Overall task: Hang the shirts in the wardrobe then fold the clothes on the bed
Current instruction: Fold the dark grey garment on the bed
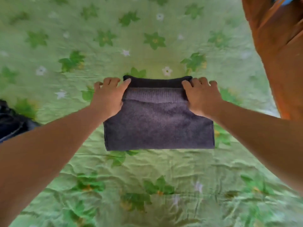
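Dark clothing (11,122) half beyond left edge

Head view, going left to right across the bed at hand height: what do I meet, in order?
At the left edge the dark blue crumpled garment → left hand → folded purple knitted garment → right hand → orange cloth.

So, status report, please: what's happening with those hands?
Far corners of purple knit pinched by left hand and right hand. Knit folded, flat on green bedsheet. At left dark clothes, at right orange cloth, both clear of it.
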Motion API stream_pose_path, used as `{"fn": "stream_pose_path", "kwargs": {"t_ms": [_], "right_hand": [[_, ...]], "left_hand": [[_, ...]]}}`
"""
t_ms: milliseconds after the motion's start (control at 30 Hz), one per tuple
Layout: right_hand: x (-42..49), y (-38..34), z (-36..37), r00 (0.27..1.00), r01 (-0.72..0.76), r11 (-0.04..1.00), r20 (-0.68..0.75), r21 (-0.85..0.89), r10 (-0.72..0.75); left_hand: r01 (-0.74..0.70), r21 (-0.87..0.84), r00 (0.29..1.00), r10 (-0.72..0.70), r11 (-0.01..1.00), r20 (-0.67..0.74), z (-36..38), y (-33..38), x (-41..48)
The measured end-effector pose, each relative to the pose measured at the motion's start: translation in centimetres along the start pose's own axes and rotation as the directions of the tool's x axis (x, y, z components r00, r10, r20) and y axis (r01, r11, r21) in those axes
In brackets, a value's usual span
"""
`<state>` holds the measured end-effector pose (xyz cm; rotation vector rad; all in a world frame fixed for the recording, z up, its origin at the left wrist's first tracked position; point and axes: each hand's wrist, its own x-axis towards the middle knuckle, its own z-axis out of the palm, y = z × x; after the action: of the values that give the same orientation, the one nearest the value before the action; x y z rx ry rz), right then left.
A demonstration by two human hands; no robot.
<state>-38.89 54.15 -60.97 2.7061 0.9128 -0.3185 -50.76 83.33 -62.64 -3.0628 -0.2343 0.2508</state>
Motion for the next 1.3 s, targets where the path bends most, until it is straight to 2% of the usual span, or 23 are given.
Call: {"fn": "stream_pose_path", "kwargs": {"t_ms": [67, 167, 233, 300, 400, 567, 667, 833, 933, 1000, 1033, 1133, 1167, 1300], "right_hand": [[-0.4, -1.3, 1.0, 0.996, -0.044, 0.998, -0.075, -0.048, 0.040], [-4.4, -4.2, 5.4, 0.980, 0.190, 0.981, -0.060, 0.023, -0.189], [-7.5, -5.1, 8.5, 0.963, 0.262, 0.962, 0.047, 0.074, -0.266], [-9.0, -5.1, 11.1, 0.958, 0.252, 0.966, 0.125, 0.066, -0.258], [-8.1, -5.3, 12.7, 0.967, 0.223, 0.974, 0.114, 0.040, -0.226], [-6.2, -6.3, 11.6, 0.967, 0.222, 0.972, 0.111, 0.075, -0.230], [-7.9, -6.5, 11.0, 0.961, 0.222, 0.965, 0.135, 0.142, -0.241], [-15.6, -7.9, 11.9, 0.888, 0.273, 0.938, 0.319, 0.212, -0.330], [-17.7, -8.7, 12.5, 0.856, 0.258, 0.953, 0.421, 0.156, -0.301], [-17.2, -8.9, 12.0, 0.881, 0.217, 0.962, 0.391, 0.166, -0.266], [-16.5, -8.8, 11.6, 0.912, 0.193, 0.962, 0.326, 0.195, -0.249], [-13.9, -8.4, 11.5, 0.980, 0.198, 0.957, -0.011, 0.213, -0.200], [-12.6, -8.2, 11.6, 0.983, 0.185, 0.959, -0.037, 0.212, -0.181], [-7.4, -7.5, 14.0, 0.996, 0.071, 0.988, 0.038, 0.137, -0.077]], "left_hand": [[0.059, 0.027, 0.998, -0.059, 0.998, 0.017, 0.8, 1.1, -0.2], [-0.092, -0.053, 0.995, 0.094, 0.994, 0.034, 4.7, 4.0, -5.0], [-0.162, -0.121, 0.979, 0.174, 0.979, 0.102, 7.2, 4.9, -8.3], [-0.165, -0.126, 0.968, 0.185, 0.978, 0.171, 9.6, 5.1, -10.2], [-0.160, -0.076, 0.971, 0.171, 0.984, 0.169, 11.6, 5.1, -10.4], [-0.129, -0.024, 0.968, 0.131, 0.991, 0.215, 10.1, 6.0, -8.7], [-0.099, -0.066, 0.969, 0.112, 0.993, 0.222, 9.0, 6.4, -10.5], [-0.190, -0.118, 0.919, 0.219, 0.975, 0.329, 8.7, 8.0, -17.8], [-0.248, -0.129, 0.910, 0.277, 0.960, 0.309, 9.3, 8.0, -20.1], [-0.234, -0.156, 0.930, 0.267, 0.960, 0.251, 9.9, 7.6, -19.8], [-0.207, -0.189, 0.948, 0.245, 0.960, 0.205, 10.2, 7.5, -19.3], [-0.188, -0.202, 0.977, 0.204, 0.961, 0.059, 11.0, 7.5, -16.2], [-0.192, -0.170, 0.979, 0.200, 0.967, 0.031, 11.5, 7.6, -14.8], [-0.120, -0.093, 0.993, 0.121, 0.988, 0.009, 13.2, 7.8, -9.3]]}}
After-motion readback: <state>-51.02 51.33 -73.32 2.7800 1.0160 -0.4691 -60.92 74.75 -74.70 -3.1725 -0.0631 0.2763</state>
